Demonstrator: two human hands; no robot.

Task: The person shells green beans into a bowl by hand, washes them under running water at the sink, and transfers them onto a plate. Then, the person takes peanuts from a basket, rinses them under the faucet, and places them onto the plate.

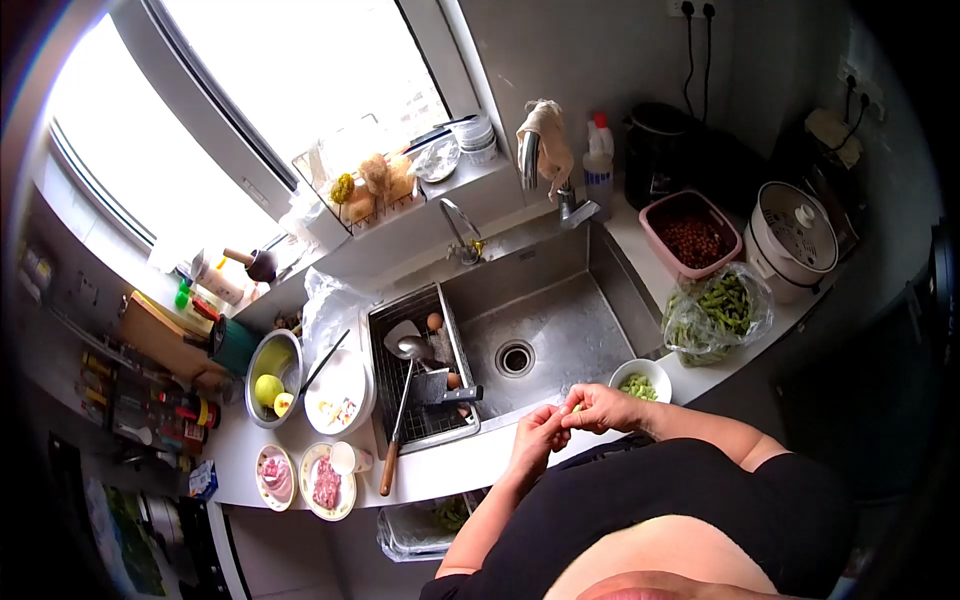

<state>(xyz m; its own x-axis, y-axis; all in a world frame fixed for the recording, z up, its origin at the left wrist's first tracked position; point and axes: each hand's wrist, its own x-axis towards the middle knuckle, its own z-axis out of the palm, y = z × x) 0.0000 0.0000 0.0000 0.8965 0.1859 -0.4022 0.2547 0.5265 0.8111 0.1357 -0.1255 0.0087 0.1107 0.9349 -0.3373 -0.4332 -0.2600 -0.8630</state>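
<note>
Over the front edge of the sink, my left hand [541,432] and my right hand [598,408] meet, fingers pinched together. Between the fingertips a bit of a small green bean pod [578,407] shows, mostly hidden by the fingers. Just beyond my right wrist is a white bowl [665,378] with shelled green beans [638,385] in it. To the right of that bowl, a clear plastic bag [757,290] full of green pods [722,305] lies on the counter.
A drying rack [445,310] across the sink's [610,345] left side carries a cleaver [432,388], a spatula and eggs. Left of it stand a metal bowl [262,350] and two plates of raw meat [327,482]. A pink basin [650,215] and a white cooker [765,235] are right.
</note>
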